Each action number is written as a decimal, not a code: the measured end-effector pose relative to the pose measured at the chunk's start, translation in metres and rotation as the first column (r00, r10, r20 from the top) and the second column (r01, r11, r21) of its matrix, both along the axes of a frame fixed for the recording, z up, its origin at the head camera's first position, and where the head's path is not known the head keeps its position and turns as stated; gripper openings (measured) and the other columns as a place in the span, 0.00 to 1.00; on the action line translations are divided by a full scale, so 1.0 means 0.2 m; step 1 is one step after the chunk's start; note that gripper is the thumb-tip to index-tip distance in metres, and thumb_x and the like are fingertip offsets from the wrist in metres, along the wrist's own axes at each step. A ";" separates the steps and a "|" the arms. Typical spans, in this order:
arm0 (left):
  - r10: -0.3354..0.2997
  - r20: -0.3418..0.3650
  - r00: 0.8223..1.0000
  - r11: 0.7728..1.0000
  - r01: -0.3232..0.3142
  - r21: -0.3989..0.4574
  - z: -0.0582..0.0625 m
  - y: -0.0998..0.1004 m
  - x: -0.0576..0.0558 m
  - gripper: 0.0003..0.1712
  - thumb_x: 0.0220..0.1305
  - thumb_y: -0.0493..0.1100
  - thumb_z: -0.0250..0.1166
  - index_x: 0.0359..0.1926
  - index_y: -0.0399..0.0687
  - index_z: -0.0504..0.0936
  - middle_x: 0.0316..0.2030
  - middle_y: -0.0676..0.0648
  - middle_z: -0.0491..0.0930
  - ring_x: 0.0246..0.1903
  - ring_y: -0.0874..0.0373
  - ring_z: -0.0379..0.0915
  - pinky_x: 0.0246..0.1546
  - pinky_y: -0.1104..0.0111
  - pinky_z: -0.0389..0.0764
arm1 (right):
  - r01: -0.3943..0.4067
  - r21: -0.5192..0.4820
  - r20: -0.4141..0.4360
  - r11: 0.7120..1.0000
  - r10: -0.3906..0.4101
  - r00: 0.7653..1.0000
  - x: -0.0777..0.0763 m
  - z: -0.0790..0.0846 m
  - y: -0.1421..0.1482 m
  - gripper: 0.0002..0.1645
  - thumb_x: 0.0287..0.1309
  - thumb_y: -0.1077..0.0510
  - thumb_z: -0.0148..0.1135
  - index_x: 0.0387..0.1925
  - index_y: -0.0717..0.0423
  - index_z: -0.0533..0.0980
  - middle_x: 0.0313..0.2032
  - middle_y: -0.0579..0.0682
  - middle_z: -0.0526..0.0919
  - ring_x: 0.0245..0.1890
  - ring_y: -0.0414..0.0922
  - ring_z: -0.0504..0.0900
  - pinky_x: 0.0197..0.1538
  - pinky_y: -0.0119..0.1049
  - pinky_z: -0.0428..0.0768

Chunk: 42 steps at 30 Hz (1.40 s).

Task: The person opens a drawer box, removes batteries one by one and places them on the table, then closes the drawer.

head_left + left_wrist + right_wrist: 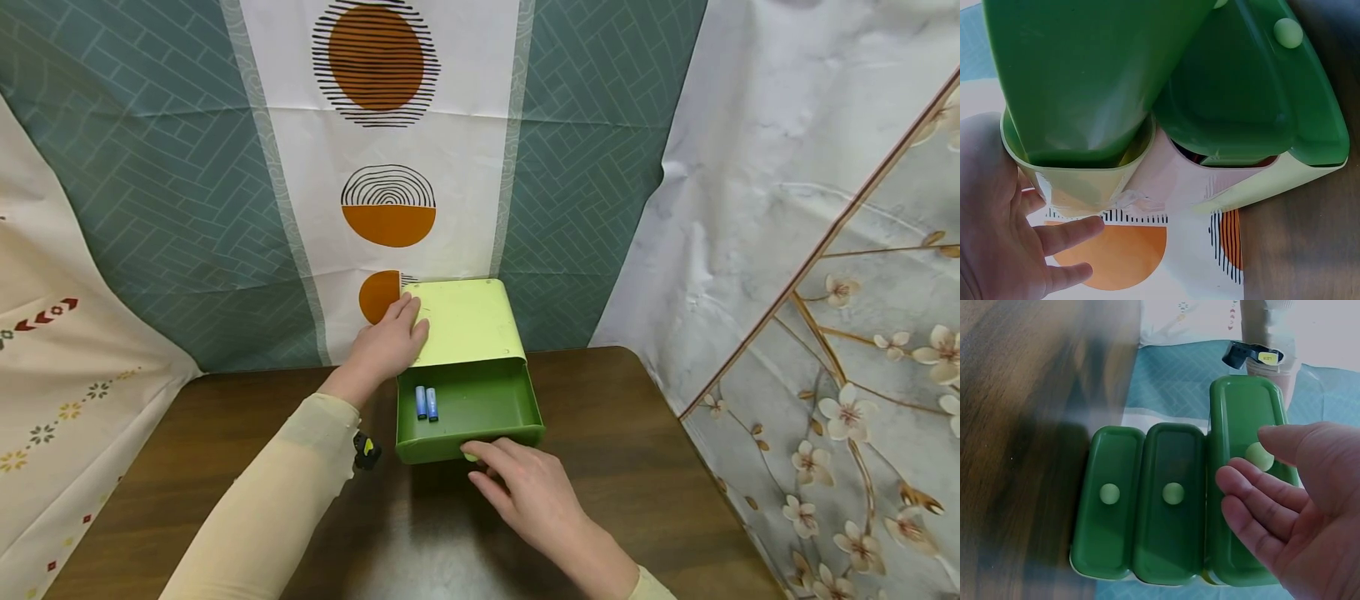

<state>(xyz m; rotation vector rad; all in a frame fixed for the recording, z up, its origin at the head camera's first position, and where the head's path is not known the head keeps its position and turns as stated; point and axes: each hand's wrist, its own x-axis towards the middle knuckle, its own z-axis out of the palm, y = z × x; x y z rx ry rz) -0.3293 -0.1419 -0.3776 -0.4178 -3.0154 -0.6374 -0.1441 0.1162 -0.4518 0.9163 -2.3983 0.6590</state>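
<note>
A pale yellow-green box (468,321) with green drawers stands against the back cloth. Its green top drawer (487,400) is pulled out, with two blue-and-white batteries (426,403) inside, near the left wall. My left hand (386,342) rests on the box's left top edge; the left wrist view shows its fingers spread beside the casing. At the drawer front, my right hand (528,487) has thumb and fingers around the round light-green knob (1260,457), a finger on it. Two lower green drawers (1172,534) are pushed in, each with its own knob.
The box sits on a dark wooden table (645,467), near its back edge. Patterned cloths (600,167) hang behind and at both sides. A black wrist strap (366,451) is on the left forearm.
</note>
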 end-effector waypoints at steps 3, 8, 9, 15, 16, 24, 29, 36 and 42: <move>0.000 0.001 1.000 1.000 0.000 0.002 0.00 0.00 0.00 0.40 0.90 0.59 0.38 0.91 0.46 0.48 0.89 0.41 0.43 0.85 0.39 0.48 0.75 0.30 0.58 | -0.007 0.008 -0.007 1.000 0.007 1.000 0.00 0.00 0.00 0.22 0.69 0.55 0.79 0.62 0.44 0.86 0.38 0.35 0.85 0.33 0.32 0.83 0.34 0.27 0.79; -0.003 0.002 1.000 1.000 0.003 0.002 0.00 -0.01 0.00 0.40 0.90 0.59 0.37 0.91 0.45 0.48 0.89 0.41 0.43 0.85 0.39 0.48 0.75 0.30 0.58 | -0.012 0.030 -0.013 0.999 0.012 1.000 0.00 0.01 0.01 0.23 0.69 0.54 0.79 0.63 0.43 0.86 0.37 0.34 0.84 0.32 0.32 0.82 0.33 0.27 0.79; -0.004 0.002 1.000 1.000 0.004 0.002 0.00 -0.01 0.00 0.40 0.90 0.59 0.37 0.91 0.45 0.48 0.89 0.41 0.43 0.85 0.39 0.48 0.76 0.30 0.58 | -0.012 0.034 -0.016 0.999 0.013 1.000 0.00 0.02 0.01 0.23 0.69 0.54 0.79 0.64 0.43 0.86 0.36 0.34 0.83 0.32 0.31 0.82 0.33 0.27 0.79; -0.003 0.002 1.000 1.000 0.003 0.002 0.00 -0.01 0.00 0.40 0.90 0.59 0.38 0.91 0.45 0.47 0.89 0.41 0.43 0.85 0.38 0.49 0.76 0.30 0.58 | -0.015 0.038 -0.033 0.999 0.016 0.999 0.01 0.03 0.03 0.23 0.70 0.53 0.78 0.64 0.45 0.86 0.35 0.34 0.83 0.32 0.32 0.83 0.34 0.29 0.80; -0.004 0.002 1.000 1.000 0.004 0.001 0.00 -0.01 0.00 0.40 0.90 0.59 0.38 0.91 0.45 0.47 0.89 0.41 0.43 0.85 0.38 0.49 0.76 0.31 0.58 | -0.015 0.038 -0.034 0.999 0.016 0.999 0.01 0.03 0.04 0.23 0.70 0.53 0.78 0.64 0.45 0.86 0.35 0.34 0.83 0.32 0.33 0.84 0.34 0.29 0.80; -0.008 0.001 1.000 1.000 0.008 -0.005 0.00 -0.01 0.00 0.41 0.90 0.59 0.38 0.91 0.45 0.47 0.89 0.41 0.43 0.85 0.39 0.48 0.76 0.31 0.59 | 0.023 0.065 -0.072 0.998 -0.018 0.997 0.02 0.08 0.06 0.21 0.69 0.50 0.79 0.60 0.44 0.87 0.35 0.33 0.83 0.31 0.33 0.81 0.33 0.30 0.79; -0.008 0.001 1.000 1.000 0.008 -0.004 0.00 -0.01 0.00 0.40 0.90 0.59 0.38 0.91 0.44 0.48 0.89 0.41 0.43 0.85 0.39 0.48 0.76 0.31 0.58 | 0.016 0.060 -0.123 0.998 -0.009 0.992 0.01 0.13 0.08 0.18 0.69 0.48 0.78 0.57 0.44 0.88 0.37 0.34 0.85 0.31 0.33 0.81 0.35 0.32 0.80; -0.008 -0.003 1.000 1.000 0.008 0.000 0.00 -0.01 0.00 0.40 0.90 0.59 0.38 0.91 0.44 0.48 0.89 0.40 0.44 0.85 0.39 0.48 0.76 0.31 0.58 | -0.005 0.043 -0.186 0.999 0.013 0.982 -0.01 0.20 0.08 0.17 0.67 0.49 0.79 0.54 0.47 0.89 0.37 0.36 0.87 0.30 0.35 0.80 0.33 0.32 0.80; -0.009 0.000 1.000 1.000 0.009 0.000 -0.01 -0.01 0.00 0.40 0.90 0.59 0.37 0.91 0.45 0.48 0.89 0.41 0.43 0.85 0.39 0.47 0.77 0.31 0.57 | -0.020 0.034 -0.257 0.999 0.028 0.966 -0.05 0.26 0.06 0.17 0.66 0.50 0.80 0.54 0.47 0.88 0.40 0.39 0.89 0.32 0.39 0.85 0.36 0.35 0.84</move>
